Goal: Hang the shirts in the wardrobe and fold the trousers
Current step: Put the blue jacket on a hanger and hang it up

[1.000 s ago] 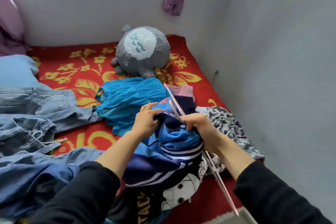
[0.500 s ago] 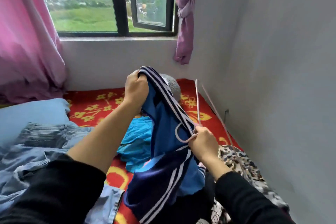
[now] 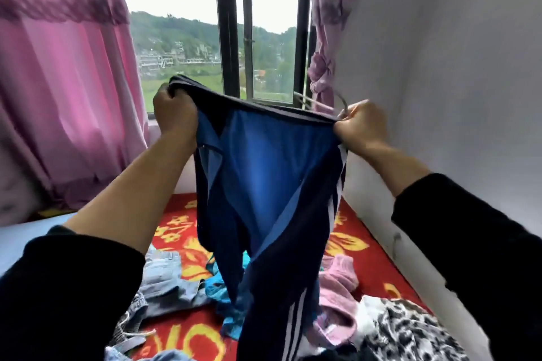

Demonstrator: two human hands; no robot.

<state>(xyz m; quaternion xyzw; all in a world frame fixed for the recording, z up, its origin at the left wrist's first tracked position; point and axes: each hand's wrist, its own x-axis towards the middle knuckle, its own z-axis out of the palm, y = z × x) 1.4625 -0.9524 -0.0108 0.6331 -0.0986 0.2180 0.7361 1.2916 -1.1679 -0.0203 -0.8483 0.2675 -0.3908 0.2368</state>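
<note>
Both hands up at window height, stretching a blue garment [image 3: 269, 184] between them. Left hand [image 3: 174, 114] is a tight fist on the left end of its dark top edge. Right hand [image 3: 359, 126] is clenched on the right end of that edge, and the same fist pinches a thin pale hanger [image 3: 316, 104]; the wire sticks out behind the knuckles toward the window, the rest of its shape is blurred. Can't tell if the hanger is inside the garment or just alongside it.

Garment: navy outside with white side stripes, brighter blue inner face turned toward the wearer of the camera. Top edge pulled taut, sagging slightly in the middle. Lower part hangs free, the tail reaching the clothes on the bed.

Bed [image 3: 360, 246] has a red cover with yellow flowers. On it: jeans [image 3: 164, 275] lower left, a turquoise piece [image 3: 220, 293] just behind the hanging tail, a pink item [image 3: 337, 290] to the right of it, a black-and-white spotted fabric [image 3: 410, 328] at the lower right corner.

Pink curtain [image 3: 64, 97] left, another knotted back at right [image 3: 321, 73], dark-framed window [image 3: 231, 38] between. Black sleeves pushed up on both forearms
</note>
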